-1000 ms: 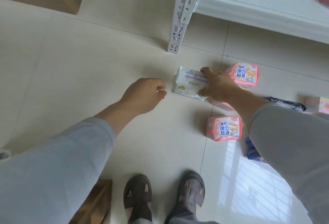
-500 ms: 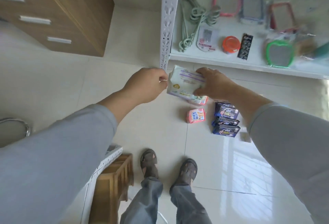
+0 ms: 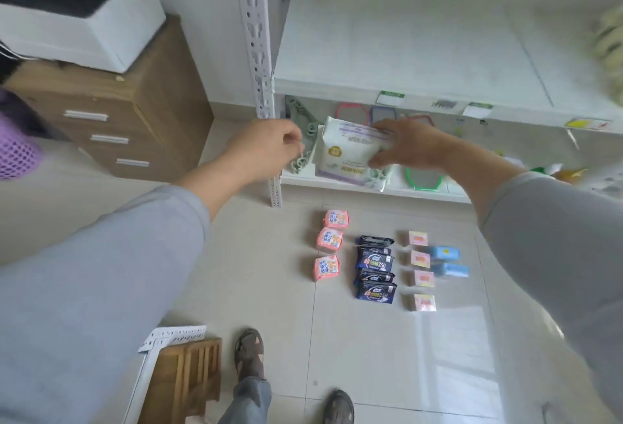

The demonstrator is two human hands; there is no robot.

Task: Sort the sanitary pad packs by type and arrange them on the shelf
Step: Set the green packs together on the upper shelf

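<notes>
A pale tiled floor (image 3: 263,255) runs under a white metal shelf (image 3: 404,52), whose wide upper board lies bare near its front edge. Since a second ago the white pad pack (image 3: 347,150) has come up off the floor, where it lay beside the pink packs (image 3: 328,240), to hang just below that board's front edge; placing it looks to be the step in hand. The right hand (image 3: 408,147) grasps the pack's right end, fingers across its top edge, thumb beneath. The left hand (image 3: 266,147) hangs just left of it, curled, seemingly holding nothing. Dark packs (image 3: 374,268) and the small ones wait in rows on the floor.
</notes>
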